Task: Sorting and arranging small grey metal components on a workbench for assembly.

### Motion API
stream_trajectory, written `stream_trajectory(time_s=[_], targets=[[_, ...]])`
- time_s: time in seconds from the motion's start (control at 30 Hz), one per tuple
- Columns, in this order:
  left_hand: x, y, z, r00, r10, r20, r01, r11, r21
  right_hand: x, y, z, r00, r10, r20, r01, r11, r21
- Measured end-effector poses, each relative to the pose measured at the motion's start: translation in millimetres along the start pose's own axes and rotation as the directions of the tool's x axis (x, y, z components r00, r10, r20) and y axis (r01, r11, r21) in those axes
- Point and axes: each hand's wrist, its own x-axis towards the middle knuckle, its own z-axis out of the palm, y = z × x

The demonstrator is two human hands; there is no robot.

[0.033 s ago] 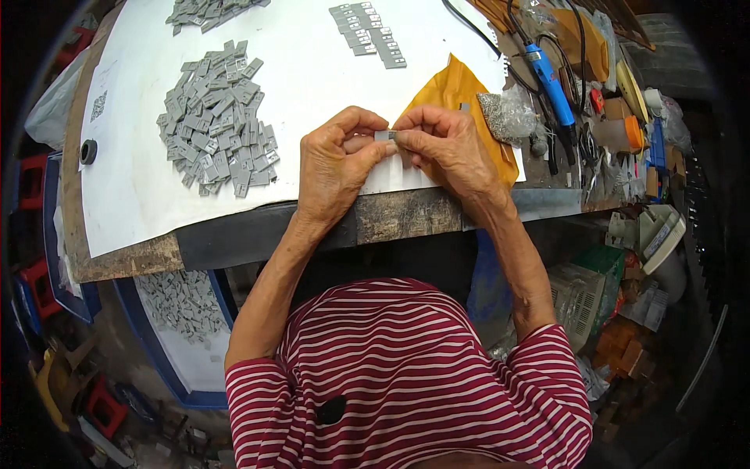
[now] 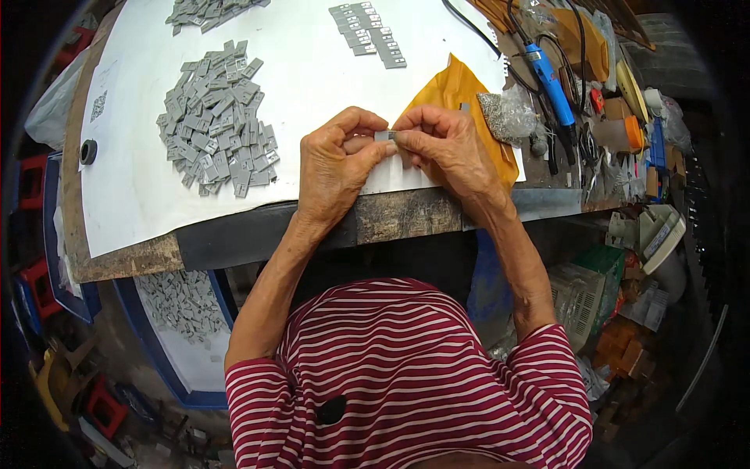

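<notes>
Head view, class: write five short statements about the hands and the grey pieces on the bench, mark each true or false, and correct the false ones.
1. Both hands pinch one small grey piece between them. True.
2. The left hand rests on the big pile of grey pieces. False: it is apart from the pile, meeting the right hand.
3. A blue-handled tool lies to the right of the hands. True.
4. The white sheet carries only one group of pieces. False: a tidy row lies farther back too.
5. The orange bag lies left of the pile. False: it lies by the right hand.
</notes>
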Motion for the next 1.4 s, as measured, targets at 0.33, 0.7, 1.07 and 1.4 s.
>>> stream_trajectory(time_s=[0.33, 0.7, 1.07, 1.4], targets=[[0, 5, 1, 1.0, 0.004, -0.015, -0.004, 1.0, 0.007, -1, 2, 2, 0.995, -0.094, -0.027, 0.09, 0.991, -0.103], [-1, 1, 2, 1.0, 0.023, -0.018, -0.023, 0.999, 0.024, 1, 1, 3, 0.995, -0.095, -0.026, 0.091, 0.988, -0.126], [0, 4, 1, 0.999, -0.015, -0.038, 0.013, 0.998, -0.057, 3, 4, 9, 0.988, -0.132, -0.082, 0.123, 0.987, -0.104], [2, 7, -1, 0.997, -0.061, -0.04, 0.055, 0.991, -0.125, 0, 11, 3, 0.989, -0.143, -0.026, 0.143, 0.989, 0.022]])
